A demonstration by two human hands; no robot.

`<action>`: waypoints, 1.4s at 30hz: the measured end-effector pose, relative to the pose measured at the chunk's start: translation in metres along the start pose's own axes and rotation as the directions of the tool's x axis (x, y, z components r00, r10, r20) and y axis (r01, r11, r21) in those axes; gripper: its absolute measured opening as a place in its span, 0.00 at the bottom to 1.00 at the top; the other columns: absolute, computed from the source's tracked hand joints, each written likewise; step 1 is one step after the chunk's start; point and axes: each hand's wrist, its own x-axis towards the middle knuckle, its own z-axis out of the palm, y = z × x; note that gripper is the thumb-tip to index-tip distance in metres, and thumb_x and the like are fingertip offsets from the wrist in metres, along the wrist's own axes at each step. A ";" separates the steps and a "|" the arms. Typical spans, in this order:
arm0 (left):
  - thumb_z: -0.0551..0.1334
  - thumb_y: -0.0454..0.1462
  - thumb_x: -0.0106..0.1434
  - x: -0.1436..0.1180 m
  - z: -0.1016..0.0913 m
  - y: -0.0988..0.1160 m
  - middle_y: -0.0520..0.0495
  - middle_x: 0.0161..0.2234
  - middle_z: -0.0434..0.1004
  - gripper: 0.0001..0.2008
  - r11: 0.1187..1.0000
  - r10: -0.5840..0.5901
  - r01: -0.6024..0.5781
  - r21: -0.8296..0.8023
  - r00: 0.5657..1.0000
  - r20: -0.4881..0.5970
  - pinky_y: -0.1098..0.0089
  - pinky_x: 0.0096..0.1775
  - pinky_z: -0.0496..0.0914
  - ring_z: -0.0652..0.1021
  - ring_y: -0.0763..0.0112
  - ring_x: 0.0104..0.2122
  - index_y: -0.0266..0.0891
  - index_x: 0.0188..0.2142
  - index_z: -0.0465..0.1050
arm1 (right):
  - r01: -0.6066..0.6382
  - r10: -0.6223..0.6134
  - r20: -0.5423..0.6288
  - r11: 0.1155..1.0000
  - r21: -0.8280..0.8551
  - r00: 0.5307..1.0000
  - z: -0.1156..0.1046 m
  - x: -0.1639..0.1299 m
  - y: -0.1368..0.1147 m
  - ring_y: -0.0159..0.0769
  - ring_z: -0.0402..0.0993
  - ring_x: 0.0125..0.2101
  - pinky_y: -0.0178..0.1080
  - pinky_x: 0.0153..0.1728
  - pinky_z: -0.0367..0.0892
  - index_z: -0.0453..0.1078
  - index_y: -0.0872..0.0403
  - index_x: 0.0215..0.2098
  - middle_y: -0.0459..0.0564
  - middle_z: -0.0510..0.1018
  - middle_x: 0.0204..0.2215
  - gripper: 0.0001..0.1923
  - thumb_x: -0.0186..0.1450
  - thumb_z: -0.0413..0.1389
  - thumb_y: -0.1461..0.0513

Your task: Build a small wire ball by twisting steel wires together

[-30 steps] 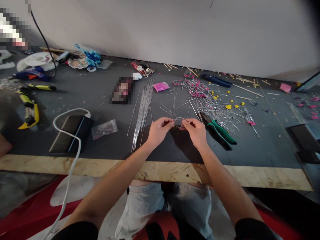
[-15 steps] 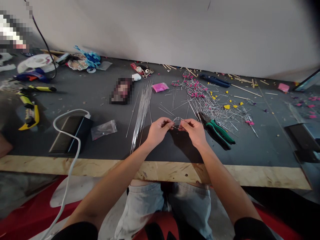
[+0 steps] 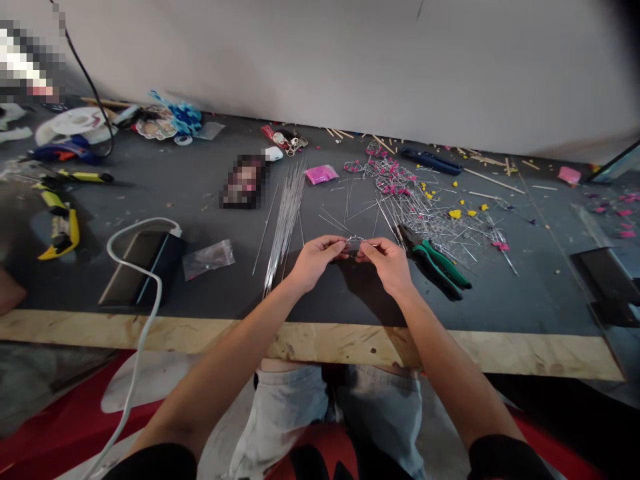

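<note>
My left hand (image 3: 315, 261) and right hand (image 3: 391, 264) pinch bent wire (image 3: 355, 239) between fingertips, over table (image 3: 520, 300) near front edge.

This looks like a craft workshop: a dark grey surface (image 3: 500, 300) with a pale wooden front edge (image 3: 340, 340) carries a loose bundle of thin straight silver wires (image 3: 286, 220), a tangled heap of silver wire pieces dotted with pink (image 3: 395, 181), pliers with green-and-black handles (image 3: 445, 267), a yellow-and-black hand tool (image 3: 59, 217) and slim pale wooden sticks (image 3: 495, 181).
</note>
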 end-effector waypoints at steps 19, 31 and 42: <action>0.65 0.42 0.54 -0.001 -0.001 -0.008 0.47 0.30 0.78 0.11 0.944 0.185 -0.152 0.293 0.978 -0.091 0.66 0.40 0.70 0.78 0.71 0.31 0.36 0.33 0.74 | 0.032 -0.033 -0.067 0.999 -0.020 0.997 0.003 -0.002 0.001 0.34 0.76 0.26 0.41 0.34 0.73 0.73 0.53 0.32 0.45 0.77 0.24 0.11 0.54 0.62 0.54; 0.67 0.40 0.52 0.000 0.000 -0.005 0.48 0.29 0.78 0.11 0.988 0.089 -0.076 0.133 0.991 -0.100 0.67 0.39 0.71 0.78 0.73 0.29 0.35 0.32 0.71 | 0.010 -0.008 -0.040 0.999 0.049 0.999 0.005 -0.002 0.000 0.32 0.75 0.26 0.39 0.34 0.74 0.73 0.54 0.31 0.44 0.76 0.23 0.11 0.54 0.62 0.55; 0.67 0.37 0.53 0.000 -0.003 0.000 0.47 0.32 0.79 0.10 0.998 -0.041 0.042 -0.039 0.999 0.019 0.66 0.44 0.71 0.78 0.74 0.32 0.34 0.35 0.74 | -0.032 0.031 0.013 0.997 0.067 0.999 0.000 0.001 -0.003 0.30 0.72 0.24 0.38 0.32 0.73 0.73 0.54 0.29 0.44 0.75 0.23 0.12 0.53 0.63 0.54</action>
